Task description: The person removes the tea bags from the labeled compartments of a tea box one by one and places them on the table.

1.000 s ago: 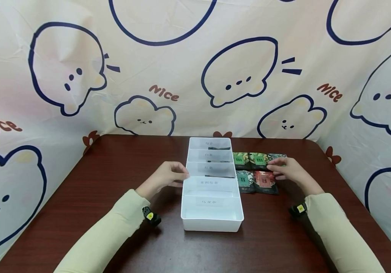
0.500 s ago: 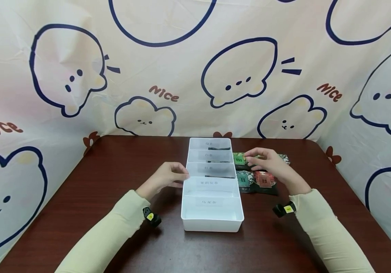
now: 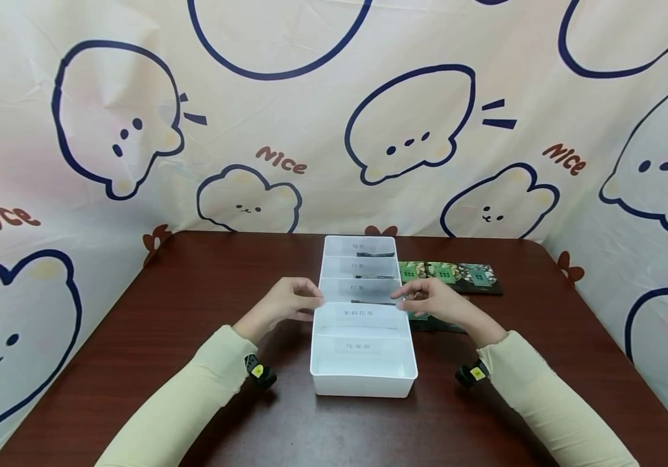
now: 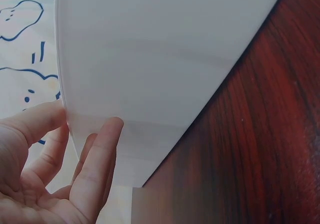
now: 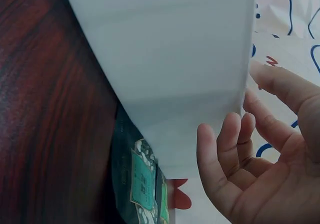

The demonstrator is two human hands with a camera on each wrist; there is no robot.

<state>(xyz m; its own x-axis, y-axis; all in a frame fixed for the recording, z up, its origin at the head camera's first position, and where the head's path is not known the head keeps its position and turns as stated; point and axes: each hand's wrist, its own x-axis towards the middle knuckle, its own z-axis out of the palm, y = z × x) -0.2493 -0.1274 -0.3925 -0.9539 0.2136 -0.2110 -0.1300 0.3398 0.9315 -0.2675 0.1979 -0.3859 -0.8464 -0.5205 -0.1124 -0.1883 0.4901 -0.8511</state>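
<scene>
A long white divided box (image 3: 363, 387) stands on the table, its compartments bearing labels in Chinese characters. Thin dark edges of tea sachets (image 3: 375, 254) show in the three far compartments; nothing shows in the two near ones. My left hand (image 3: 287, 299) holds the box's left rim, its other fingers bent beside the outer wall. Opposite it, my right hand (image 3: 441, 305) has its thumb and forefinger at the right rim, with no sachet in its grasp. Beneath that hand lies a front row of tea sachets (image 5: 142, 184), mostly hidden from the head view.
A back row of green tea sachets (image 3: 477, 277) lies to the right of the box. The dark brown wooden table (image 3: 223, 272) ends at a cream cloth backdrop (image 3: 322, 117) with cartoon drawings.
My right hand has travelled left and nearer, from over the sachets to the box's right rim. The left hand and the box have stayed in place.
</scene>
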